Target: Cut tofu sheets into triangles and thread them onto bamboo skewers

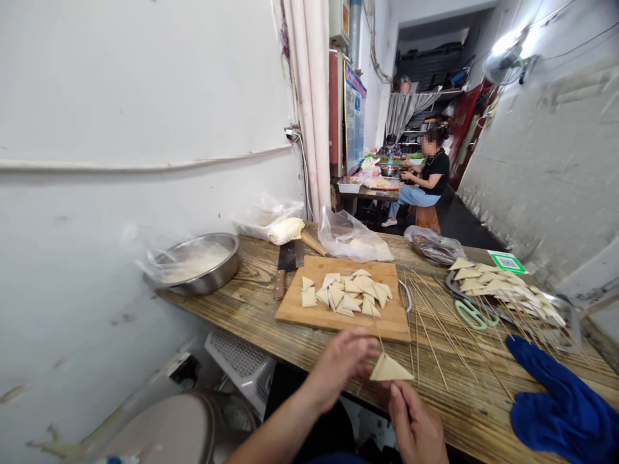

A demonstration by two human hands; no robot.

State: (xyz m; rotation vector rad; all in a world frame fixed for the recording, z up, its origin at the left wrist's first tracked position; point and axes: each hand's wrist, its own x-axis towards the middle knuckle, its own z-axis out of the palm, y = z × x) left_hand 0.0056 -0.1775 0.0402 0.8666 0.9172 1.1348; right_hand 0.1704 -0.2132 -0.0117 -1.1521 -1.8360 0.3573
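My right hand (416, 422) is closed at the lower edge of a pale, flat triangle (391, 369) that looks like tofu. Thumb and forefinger pinch it there. A thin wooden skewer (378, 335) runs from the triangle up toward the cutting board; whether it passes right through is hidden. Just left of the skewer is my left hand (341, 361), slightly blurred, fingers apart and holding nothing I can see. Beyond both hands, a wooden cutting board (309, 316) bears several cut pale triangles (345, 293). Loose skewers (435, 316) lie to its right.
A metal tray (573, 322) holds skewered triangles at right, near green-handled scissors (471, 316) and a blue cloth (561, 399). A cleaver (280, 283) lies left of the board, beyond it a steel bowl (225, 264). Plastic bags (353, 235) line the back. A person (432, 171) sits farther off.
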